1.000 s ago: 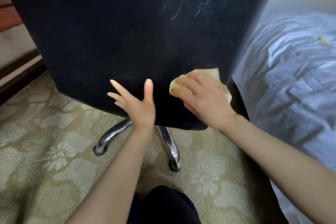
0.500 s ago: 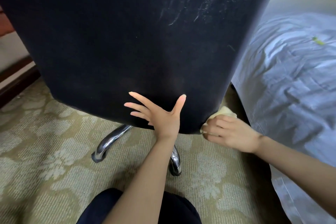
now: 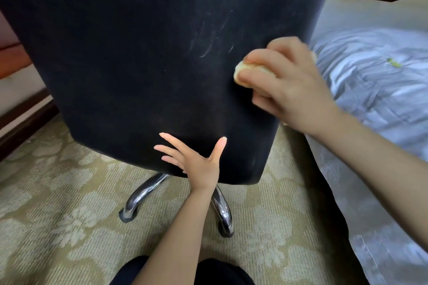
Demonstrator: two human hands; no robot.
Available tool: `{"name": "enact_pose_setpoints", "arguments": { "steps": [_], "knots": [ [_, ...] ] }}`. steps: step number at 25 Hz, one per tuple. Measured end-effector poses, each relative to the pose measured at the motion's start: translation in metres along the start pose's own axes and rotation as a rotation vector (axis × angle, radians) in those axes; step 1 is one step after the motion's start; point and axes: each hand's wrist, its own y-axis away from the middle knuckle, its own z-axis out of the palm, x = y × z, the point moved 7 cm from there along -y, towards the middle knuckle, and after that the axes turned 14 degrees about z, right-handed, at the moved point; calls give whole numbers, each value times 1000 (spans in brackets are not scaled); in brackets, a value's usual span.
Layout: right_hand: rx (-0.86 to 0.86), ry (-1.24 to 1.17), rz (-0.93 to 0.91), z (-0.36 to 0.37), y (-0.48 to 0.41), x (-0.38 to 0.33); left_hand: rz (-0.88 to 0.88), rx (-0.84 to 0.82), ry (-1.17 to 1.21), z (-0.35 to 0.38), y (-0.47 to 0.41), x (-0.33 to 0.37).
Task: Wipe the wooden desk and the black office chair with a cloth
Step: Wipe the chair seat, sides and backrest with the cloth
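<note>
The black office chair (image 3: 139, 53) fills the upper view, its backrest turned toward me with pale dust streaks near the upper right. My right hand (image 3: 287, 83) grips a bunched yellow cloth (image 3: 245, 71) and presses it against the backrest near its right edge. My left hand (image 3: 196, 159) lies flat with spread fingers on the lower edge of the backrest. The desk is not in view.
Chrome chair legs (image 3: 143, 194) stand on a patterned beige carpet (image 3: 58, 215). A bed with a white-grey sheet (image 3: 375, 90) lies close on the right. A dark wooden baseboard (image 3: 20, 127) runs along the left. My dark-clothed knees (image 3: 176, 273) are at the bottom.
My right hand has carried the cloth up from the backrest's lower right corner to the middle of its right side. My left hand stays flat on the lower edge.
</note>
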Motion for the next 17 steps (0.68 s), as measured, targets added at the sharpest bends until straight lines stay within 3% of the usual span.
{"name": "enact_pose_setpoints", "arguments": {
  "steps": [3,9,13,17],
  "knots": [
    [-105,20,20,27,-2,-36,5,-38,-78,-13,-1,0],
    [-481,188,-329,92,81,-88,87,-213,-236,-53,5,10],
    [-363,226,-480,62,83,-65,131,-239,-272,-73,14,39],
    [-220,234,-362,2,6,-26,240,-259,-325,-81,20,84]
  ]
}}
